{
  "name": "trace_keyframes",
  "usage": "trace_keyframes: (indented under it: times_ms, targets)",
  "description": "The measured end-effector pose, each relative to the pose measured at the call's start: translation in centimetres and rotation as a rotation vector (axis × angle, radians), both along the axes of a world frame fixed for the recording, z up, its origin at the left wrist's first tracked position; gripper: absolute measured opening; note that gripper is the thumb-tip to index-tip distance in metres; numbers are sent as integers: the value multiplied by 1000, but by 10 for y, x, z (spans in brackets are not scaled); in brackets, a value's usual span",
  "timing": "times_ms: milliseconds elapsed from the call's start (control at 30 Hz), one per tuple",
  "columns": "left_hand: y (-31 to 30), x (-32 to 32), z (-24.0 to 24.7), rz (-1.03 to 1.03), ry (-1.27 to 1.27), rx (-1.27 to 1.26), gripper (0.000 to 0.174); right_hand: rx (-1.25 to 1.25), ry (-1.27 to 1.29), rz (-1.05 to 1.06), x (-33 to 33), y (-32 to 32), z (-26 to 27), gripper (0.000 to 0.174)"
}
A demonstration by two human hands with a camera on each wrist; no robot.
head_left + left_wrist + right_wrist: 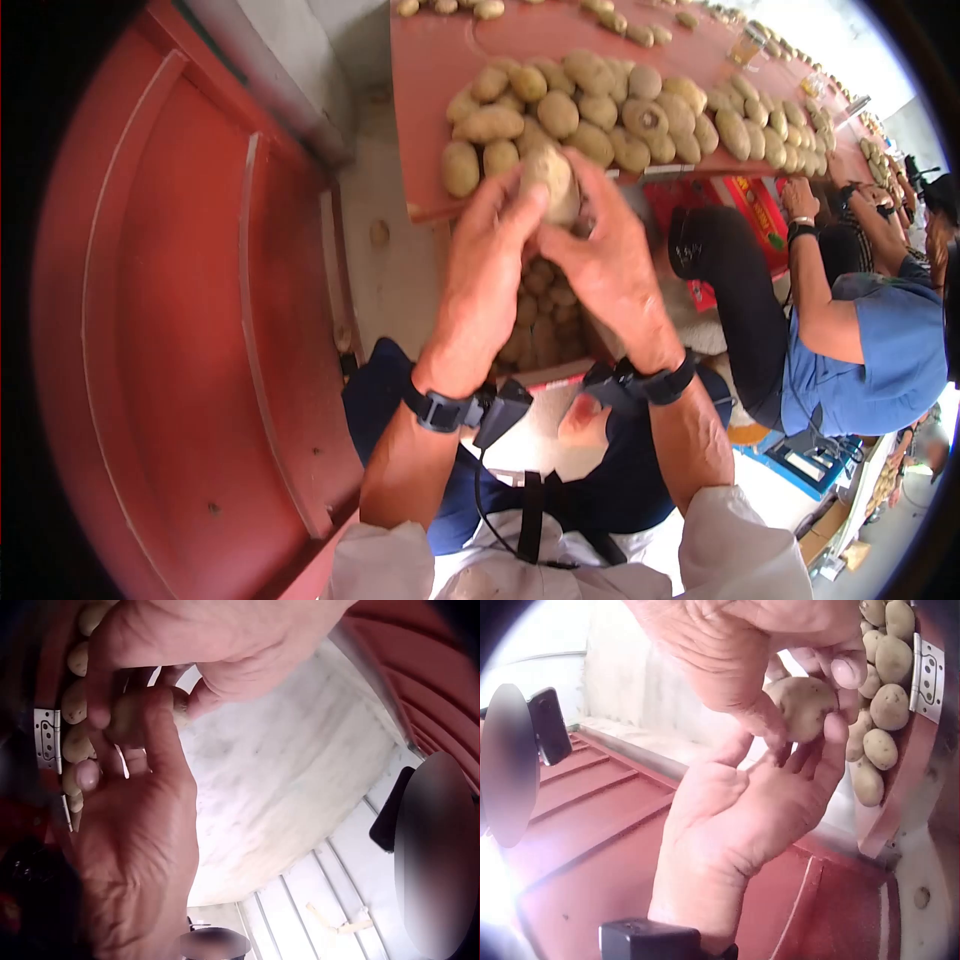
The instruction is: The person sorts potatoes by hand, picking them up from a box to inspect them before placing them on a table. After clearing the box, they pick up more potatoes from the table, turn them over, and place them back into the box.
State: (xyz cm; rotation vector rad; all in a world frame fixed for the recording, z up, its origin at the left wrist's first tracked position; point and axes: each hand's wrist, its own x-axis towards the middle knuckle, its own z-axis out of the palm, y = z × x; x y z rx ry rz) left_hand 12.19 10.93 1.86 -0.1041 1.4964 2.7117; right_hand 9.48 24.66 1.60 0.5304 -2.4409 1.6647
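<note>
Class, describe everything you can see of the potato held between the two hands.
Gripped in the air by the left hand and right hand, which partly hide it, the potato is rounded, slightly long and pale yellow-brown. Its skin carries a few small dark marks; no cut shows. It is near the potatoes on the red table.

Prob. a produce workrm: I'm at a long red table (pixel 422 100) w/ potatoes (pixel 558 115) piled along it, person in blue (pixel 885 345) seated to my R, more ppl (pixel 882 222) beyond.

Two hands (pixel 487 262) (pixel 612 262) hold one potato (pixel 549 182) near dozens more (pixel 558 114).
</note>
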Motion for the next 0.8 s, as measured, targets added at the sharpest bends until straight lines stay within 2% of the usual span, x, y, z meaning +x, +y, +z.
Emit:
trace_keyframes:
  times_ms: [133,200,300,400,500,633,667,733,800]
  targets:
    - [-8,-8,2,84,-38,147,38,-232,-167,73,-2,7,16,55]
    - [-14,-14,5,64,-68,233,38,-318,-177,85,-4,14,25,42]
    - [-23,-17,7,13,21,207,40,-338,-172,60,-5,25,32,34]
    - [-31,-15,10,10,15,302,42,-297,-288,-84,-2,28,46,33]
    - [-43,-13,4,-35,44,366,40,-593,-332,36,-9,39,33,28]
    - [-47,-16,4,-19,30,450,39,-590,-371,21,-12,45,30,26]
    - [-50,-18,1,-30,33,488,39,-527,-350,-11,-12,45,30,28]
    - [-54,-19,3,45,3,501,41,-404,-292,-66,-13,41,32,31]
    - [-59,-23,10,144,2,465,42,-398,-304,-63,-16,44,33,30]
